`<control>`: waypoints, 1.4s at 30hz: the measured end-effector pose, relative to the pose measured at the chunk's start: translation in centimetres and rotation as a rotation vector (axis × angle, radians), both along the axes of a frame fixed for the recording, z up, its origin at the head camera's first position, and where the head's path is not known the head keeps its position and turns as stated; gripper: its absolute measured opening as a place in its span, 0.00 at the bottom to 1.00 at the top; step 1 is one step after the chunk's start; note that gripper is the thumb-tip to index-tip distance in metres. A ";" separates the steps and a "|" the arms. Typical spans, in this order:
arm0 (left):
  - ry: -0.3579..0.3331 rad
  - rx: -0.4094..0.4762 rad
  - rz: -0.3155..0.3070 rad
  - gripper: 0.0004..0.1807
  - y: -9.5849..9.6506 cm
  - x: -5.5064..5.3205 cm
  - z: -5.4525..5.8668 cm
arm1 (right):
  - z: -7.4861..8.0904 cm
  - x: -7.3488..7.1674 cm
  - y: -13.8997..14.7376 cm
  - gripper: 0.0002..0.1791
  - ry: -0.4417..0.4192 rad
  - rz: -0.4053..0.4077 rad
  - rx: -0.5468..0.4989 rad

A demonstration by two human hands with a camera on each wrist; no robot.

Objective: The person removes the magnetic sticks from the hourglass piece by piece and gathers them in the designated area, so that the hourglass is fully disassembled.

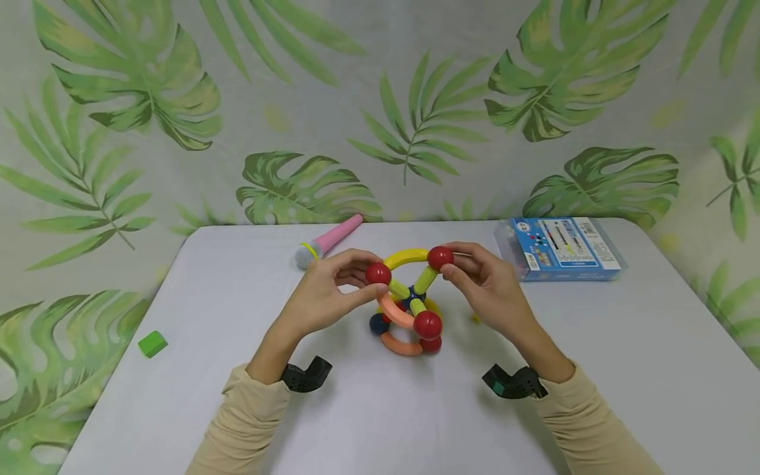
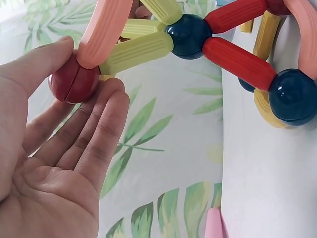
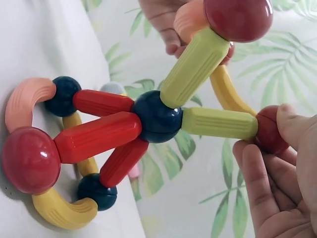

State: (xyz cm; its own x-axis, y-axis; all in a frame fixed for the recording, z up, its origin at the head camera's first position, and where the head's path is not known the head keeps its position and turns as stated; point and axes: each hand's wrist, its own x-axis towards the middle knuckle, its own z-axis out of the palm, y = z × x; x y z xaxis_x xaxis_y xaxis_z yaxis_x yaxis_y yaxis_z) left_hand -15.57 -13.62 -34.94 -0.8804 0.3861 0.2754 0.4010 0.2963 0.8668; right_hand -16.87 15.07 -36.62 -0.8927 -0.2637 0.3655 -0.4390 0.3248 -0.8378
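A magnetic ball-and-rod model stands at the middle of the table. Its dark blue centre ball (image 3: 159, 117) joins red rods (image 3: 99, 136) below to yellow-green rods (image 3: 218, 123) above. My left hand (image 1: 323, 290) pinches a red ball (image 1: 378, 273) at the upper left between thumb and fingers. With thumb and fingertips, my right hand (image 1: 489, 284) pinches another red ball (image 1: 440, 258) at the upper right. Between these two balls arches a curved yellow rod (image 1: 406, 256). A curved orange rod (image 2: 105, 32) runs from the left ball to a nearer red ball (image 1: 427, 324).
The base ring has a curved orange rod (image 1: 401, 345) and a dark blue ball (image 1: 379, 323). Behind lies a pink toy microphone (image 1: 338, 236). A boxed set (image 1: 567, 247) is at the back right, a green block (image 1: 152, 344) at the left.
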 end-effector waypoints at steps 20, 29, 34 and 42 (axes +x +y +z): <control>0.013 -0.007 0.002 0.20 0.2 0.0 -0.1 | -0.1 0.1 -0.1 0.25 -0.001 0.003 -0.108; 0.007 -0.007 0.012 0.20 0.1 0.1 0.0 | 0.4 0.0 0.5 0.26 0.020 -0.018 -0.107; 0.014 -0.008 0.015 0.20 0.1 0.1 0.0 | 0.4 0.0 0.5 0.25 0.017 -0.032 -0.067; 0.009 -0.001 0.015 0.20 0.0 0.1 -0.1 | 0.4 -0.1 1.3 0.24 0.063 -0.056 0.065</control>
State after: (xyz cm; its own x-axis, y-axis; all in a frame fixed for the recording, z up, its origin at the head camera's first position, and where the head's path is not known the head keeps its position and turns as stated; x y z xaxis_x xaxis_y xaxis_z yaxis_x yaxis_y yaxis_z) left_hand -15.52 -13.62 -35.07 -0.8833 0.3735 0.2832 0.4047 0.3029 0.8628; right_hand -16.98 16.36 -36.17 -0.8823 -0.2393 0.4053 -0.4700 0.4025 -0.7856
